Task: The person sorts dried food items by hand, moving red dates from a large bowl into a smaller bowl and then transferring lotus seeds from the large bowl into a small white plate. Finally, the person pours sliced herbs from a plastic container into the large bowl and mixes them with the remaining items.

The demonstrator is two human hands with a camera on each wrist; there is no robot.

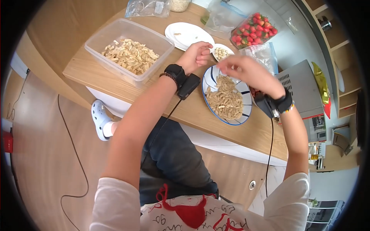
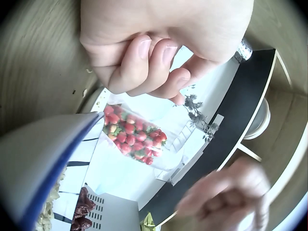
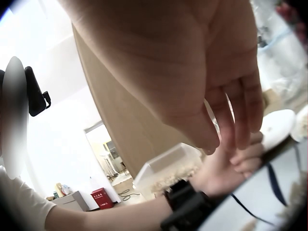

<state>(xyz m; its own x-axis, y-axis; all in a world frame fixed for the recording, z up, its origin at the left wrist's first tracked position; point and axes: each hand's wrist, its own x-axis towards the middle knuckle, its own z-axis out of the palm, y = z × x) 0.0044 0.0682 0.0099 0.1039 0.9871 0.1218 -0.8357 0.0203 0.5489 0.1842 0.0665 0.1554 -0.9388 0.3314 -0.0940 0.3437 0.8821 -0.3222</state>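
My left hand (image 1: 195, 57) hovers by a small white dish (image 1: 229, 50) of pale little pieces, at the far side of the blue-rimmed bowl (image 1: 248, 89). Its fingers (image 2: 153, 72) are curled toward the palm, and no held thing shows between them. My right hand (image 1: 248, 73), blurred in the head view, is over the far right of that bowl. Loosely bent fingers (image 3: 240, 106) hang apart from the thumb on this hand, with nothing visible in them. Tan, elongated pods (image 1: 225, 99) that look like unshelled peanuts fill the bowl.
A clear plastic box (image 1: 96, 50) with pale, broken shell-like pieces stands at left. White plates (image 1: 189, 32) lie behind my left hand. Strawberries (image 1: 254, 31) in a clear bag and other plastic bags lie at the back. A grey vented appliance (image 1: 295, 88) stands right.
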